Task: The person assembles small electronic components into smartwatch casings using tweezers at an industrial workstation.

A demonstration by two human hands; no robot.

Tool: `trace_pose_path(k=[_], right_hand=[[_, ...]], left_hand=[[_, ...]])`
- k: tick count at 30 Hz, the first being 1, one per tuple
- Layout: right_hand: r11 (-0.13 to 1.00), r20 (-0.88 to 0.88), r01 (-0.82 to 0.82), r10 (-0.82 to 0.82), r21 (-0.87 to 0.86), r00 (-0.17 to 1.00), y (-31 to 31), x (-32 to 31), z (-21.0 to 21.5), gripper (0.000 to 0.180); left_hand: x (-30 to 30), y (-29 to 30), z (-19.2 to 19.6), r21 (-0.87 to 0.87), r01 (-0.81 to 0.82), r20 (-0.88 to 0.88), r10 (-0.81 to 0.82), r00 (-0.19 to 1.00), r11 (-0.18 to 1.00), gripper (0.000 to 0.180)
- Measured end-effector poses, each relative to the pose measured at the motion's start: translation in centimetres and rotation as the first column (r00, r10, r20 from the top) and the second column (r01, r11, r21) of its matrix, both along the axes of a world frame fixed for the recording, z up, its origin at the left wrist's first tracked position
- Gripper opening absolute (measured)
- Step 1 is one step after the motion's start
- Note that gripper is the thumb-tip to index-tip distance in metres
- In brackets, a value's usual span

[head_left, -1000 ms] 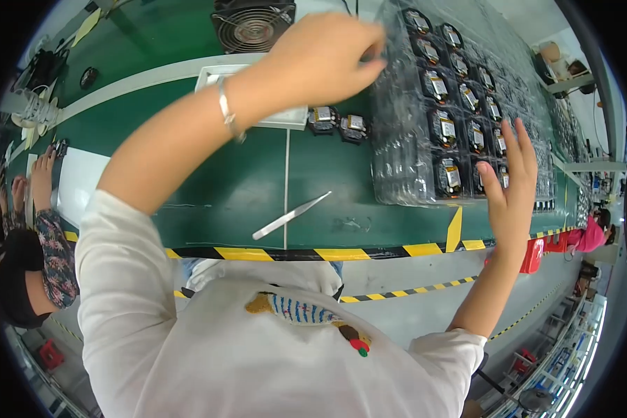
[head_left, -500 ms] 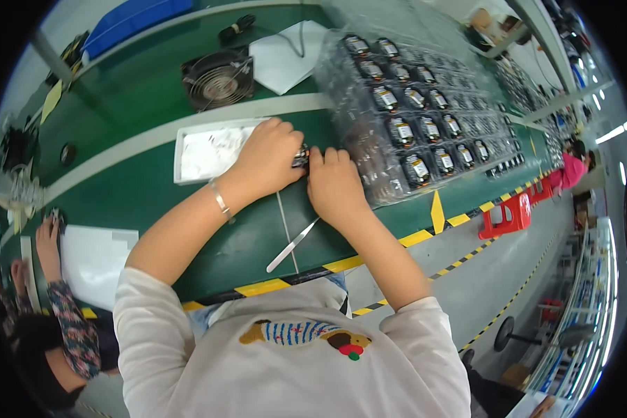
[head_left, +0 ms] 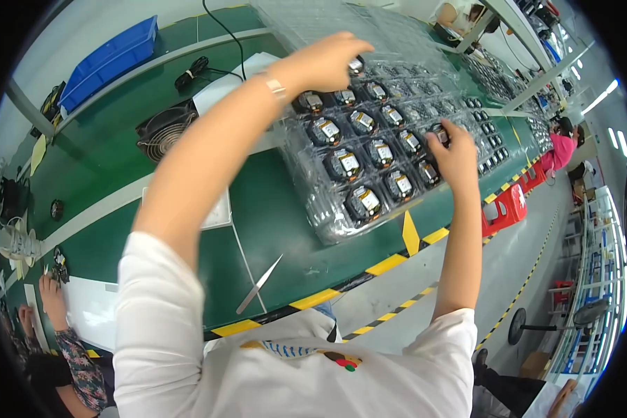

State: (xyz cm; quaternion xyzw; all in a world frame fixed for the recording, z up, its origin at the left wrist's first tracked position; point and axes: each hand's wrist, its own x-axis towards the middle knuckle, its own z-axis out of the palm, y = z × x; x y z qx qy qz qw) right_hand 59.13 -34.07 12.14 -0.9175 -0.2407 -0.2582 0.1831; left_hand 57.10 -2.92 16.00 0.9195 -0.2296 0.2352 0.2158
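Observation:
A clear plastic tray [head_left: 320,223] holds rows of black rounded units [head_left: 364,202] with white labels; several of its pockets further right hold none of them. My left hand [head_left: 327,63] reaches far across to the tray's back rows. Its bent fingers are on a black unit [head_left: 356,66], partly hidden under them and slightly smeared by motion. Over the right part of the filled rows is my right hand [head_left: 458,150], thumb and fingers closed on another black unit [head_left: 439,132] at a pocket. Metal tweezers [head_left: 260,284] lie on the green bench near its front edge.
A white shallow box [head_left: 219,212] sits partly behind my left forearm. A black fan [head_left: 164,132], a cable [head_left: 191,73] and a blue bin [head_left: 111,63] are at the back left. Another person's hand [head_left: 52,299] works at left. Red stools [head_left: 505,209] stand beyond the striped edge.
My hands have parted from close together in front of the white box. Both have moved right and over the tray, the left one further back. The whole view has shifted.

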Motion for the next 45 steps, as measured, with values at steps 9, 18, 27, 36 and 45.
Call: trace_pose_path(k=[9, 18, 27, 36, 45], right_hand=[[0.997, -0.009, -0.016, 0.017, 0.078, 1.0, 1.3, 0.1, -1.4, 0.02], [0.974, 0.329, -0.146, 0.082, 0.173, 0.941, 1.4, -2.0, -0.8, 0.016], [0.31, -0.253, -0.947, 0.912, -0.09, 0.322, 13.3, -25.6, -6.3, 0.036], [0.266, -0.316, -0.958, 0.905, -0.106, 0.286, 18.1, -26.8, -9.4, 0.027], [0.438, -0.318, -0.885, 0.871, 0.156, 0.375, 21.4, -29.2, -8.1, 0.027]], left_hand=[[9.7, -0.2, -4.4, -0.114, 0.028, -0.272, -0.058, 0.961, 0.993, 0.074], [0.2, -1.3, -1.1, 0.027, -0.106, -0.035, 0.107, 0.994, 0.994, 0.052], [-36.3, 4.9, -5.9, -0.118, -0.238, -0.263, 0.201, 0.944, 0.964, 0.052], [-63.4, 12.1, -12.1, 0.274, -0.928, -0.334, 0.93, 0.155, 0.253, 0.047], [-55.2, 4.9, -13.0, 0.268, -0.811, -0.327, 0.841, 0.43, 0.519, 0.068]])
